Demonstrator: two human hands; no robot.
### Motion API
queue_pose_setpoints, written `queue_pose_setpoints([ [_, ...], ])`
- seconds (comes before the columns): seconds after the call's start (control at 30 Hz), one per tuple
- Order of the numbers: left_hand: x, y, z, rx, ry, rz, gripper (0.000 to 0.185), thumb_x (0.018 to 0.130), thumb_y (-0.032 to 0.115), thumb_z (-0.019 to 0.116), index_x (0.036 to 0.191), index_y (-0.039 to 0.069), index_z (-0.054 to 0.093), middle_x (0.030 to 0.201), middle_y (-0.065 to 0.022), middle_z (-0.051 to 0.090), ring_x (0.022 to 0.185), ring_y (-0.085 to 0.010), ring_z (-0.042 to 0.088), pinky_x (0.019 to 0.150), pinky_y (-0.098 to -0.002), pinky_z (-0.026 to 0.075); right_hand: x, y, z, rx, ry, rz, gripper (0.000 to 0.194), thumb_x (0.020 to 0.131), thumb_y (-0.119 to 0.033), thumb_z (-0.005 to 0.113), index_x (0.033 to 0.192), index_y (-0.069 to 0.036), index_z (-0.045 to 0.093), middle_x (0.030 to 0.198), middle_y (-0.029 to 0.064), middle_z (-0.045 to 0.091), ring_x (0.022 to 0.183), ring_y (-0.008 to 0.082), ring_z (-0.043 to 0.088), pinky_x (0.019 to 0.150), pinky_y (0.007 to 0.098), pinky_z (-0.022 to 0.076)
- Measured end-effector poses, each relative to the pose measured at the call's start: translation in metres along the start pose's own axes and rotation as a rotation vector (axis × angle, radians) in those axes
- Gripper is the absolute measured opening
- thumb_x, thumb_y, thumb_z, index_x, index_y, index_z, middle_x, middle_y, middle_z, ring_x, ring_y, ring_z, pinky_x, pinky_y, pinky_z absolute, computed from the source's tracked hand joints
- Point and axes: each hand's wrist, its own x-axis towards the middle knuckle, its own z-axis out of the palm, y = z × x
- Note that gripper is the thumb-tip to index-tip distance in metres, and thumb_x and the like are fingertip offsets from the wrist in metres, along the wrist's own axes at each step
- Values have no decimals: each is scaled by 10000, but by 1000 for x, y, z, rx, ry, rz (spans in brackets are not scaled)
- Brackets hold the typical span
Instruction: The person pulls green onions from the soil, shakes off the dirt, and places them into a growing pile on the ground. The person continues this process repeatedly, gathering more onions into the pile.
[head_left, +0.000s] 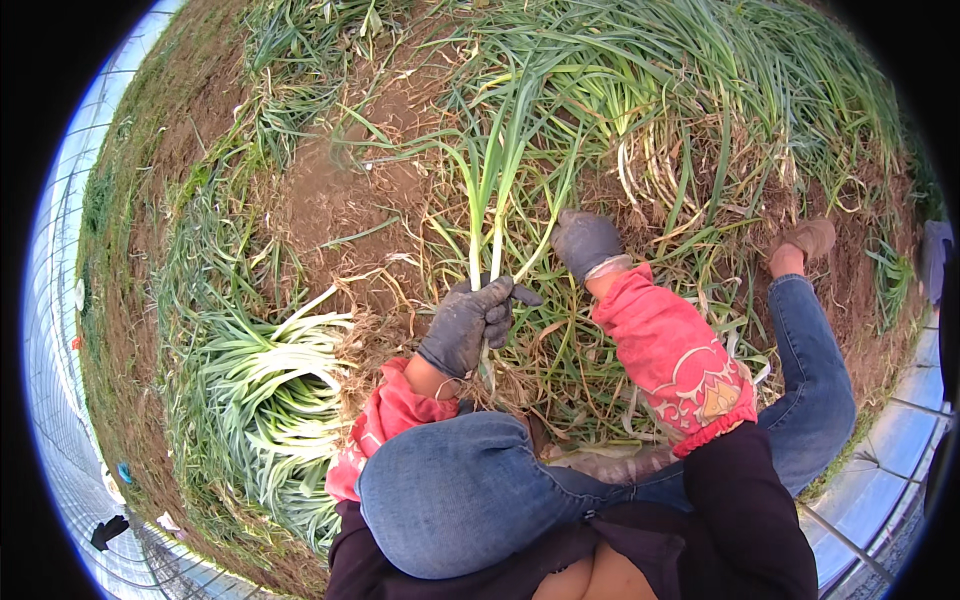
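Note:
Both my hands wear dirty dark gloves, with red patterned sleeve covers above them. My left hand (471, 324) is closed around the white stems of a few green onions (486, 225), leaves pointing away from me and roots hanging below the fist. To the right, my right hand (586, 244) has its fingers curled at an outer leaf that bends away from those stems; its fingertips are mostly hidden. At the left lies a pile of green onions (300, 364) with pale stems, roots towards me. A larger heap of untidy green onions (645, 82) lies beyond my right hand.
Loose leaves and stripped peelings (570, 352) litter the soil between my legs. Brown bare soil (330, 195) shows ahead on the left. My bent knee (457, 480) is close to my left forearm, and my other foot (806, 238) rests at the right. Film-covered framework curves around both sides.

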Motion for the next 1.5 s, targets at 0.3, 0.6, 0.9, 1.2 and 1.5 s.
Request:
queue_pose_setpoints([
  [0.3, 16, -6, -3, 77, 258, 273, 172, 908, 164, 543, 982, 17, 594, 621, 13, 515, 475, -101, 477, 440, -220, 385, -42, -52, -6, 1029, -768, 40, 247, 746, -303, 637, 874, -96, 676, 906, 176, 659, 792, 338, 643, 715, 418, 503],
  [0.6, 18, -1, -5, -49, 60, 203, 195, 856, 122, 598, 995, -12, 572, 645, -50, 566, 534, -142, 565, 444, -249, 434, -39, -45, -33, 334, -469, 85, 274, 755, -282, 591, 940, -104, 686, 936, 172, 658, 882, 329, 639, 772, 403, 506],
  [0.9, 26, 2, -26, -49, -1, 357, 243, 914, 212, 523, 975, -19, 561, 851, -92, 598, 862, -247, 599, 764, -340, 495, -71, -16, -48, -94, -463, -573, 160, 668, -207, 658, 822, -193, 699, 894, 110, 631, 873, 310, 622, 719, 413, 515],
  [1.2, 23, 9, -30, -364, -137, 406, 159, 925, 192, 497, 888, 38, 505, 759, -59, 518, 757, -242, 549, 825, -411, 473, -195, 82, -2, -331, -919, -233, 268, 758, -288, 567, 800, -65, 710, 829, 152, 676, 781, 306, 661, 670, 408, 511],
  [1.5, 24, 6, -5, -342, -71, 322, 157, 937, 189, 488, 944, 35, 518, 682, -18, 475, 664, -193, 524, 802, -410, 476, -129, 10, -32, 781, -196, -428, 879, 691, -449, 730, 1365, -32, 351, 1255, 200, 511, 1159, 322, 487, 985, 407, 357],
])
